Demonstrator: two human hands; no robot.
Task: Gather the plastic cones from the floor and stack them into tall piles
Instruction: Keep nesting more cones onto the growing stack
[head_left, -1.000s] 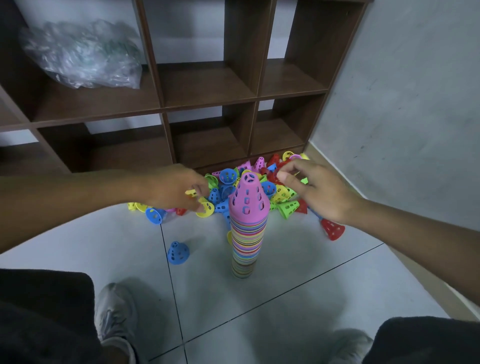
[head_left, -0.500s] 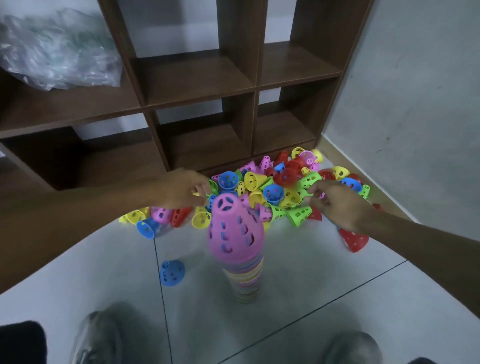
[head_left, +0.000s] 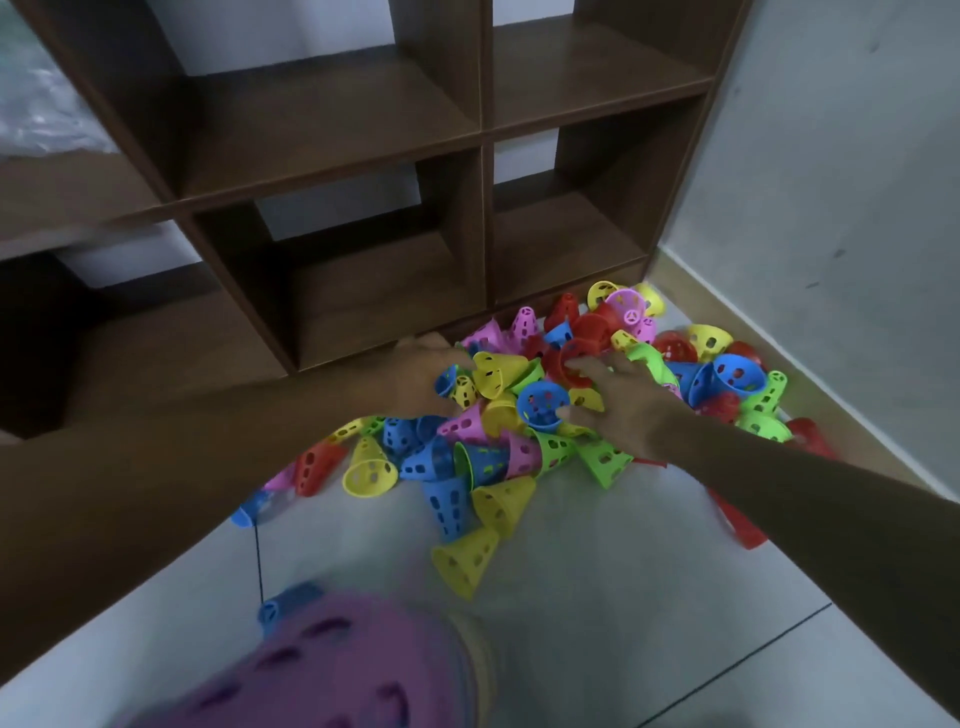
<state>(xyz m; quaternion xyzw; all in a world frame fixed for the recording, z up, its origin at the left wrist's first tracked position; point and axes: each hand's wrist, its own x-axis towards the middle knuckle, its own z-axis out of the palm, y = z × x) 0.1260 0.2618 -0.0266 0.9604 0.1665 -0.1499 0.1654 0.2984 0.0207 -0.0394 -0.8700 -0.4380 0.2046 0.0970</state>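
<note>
Gathering step: your left hand (head_left: 423, 382) and right hand (head_left: 631, 410) reach into the cone heap (head_left: 519, 415), grips indiscernible; next, carry cones to the stack (head_left: 332, 670) at six o'clock.

Two bare forearms (no sleeves showing), hands (head_left: 426, 379) ungloved.

Red, yellow, blue, green, pink cones (head_left: 540, 415); brown shelf (head_left: 332, 130)

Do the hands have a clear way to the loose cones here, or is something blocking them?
Nothing visible blocks them. Both the left hand and the right hand are already in the pile of loose cones on the floor, touching cones in front of the wooden shelf.
</note>
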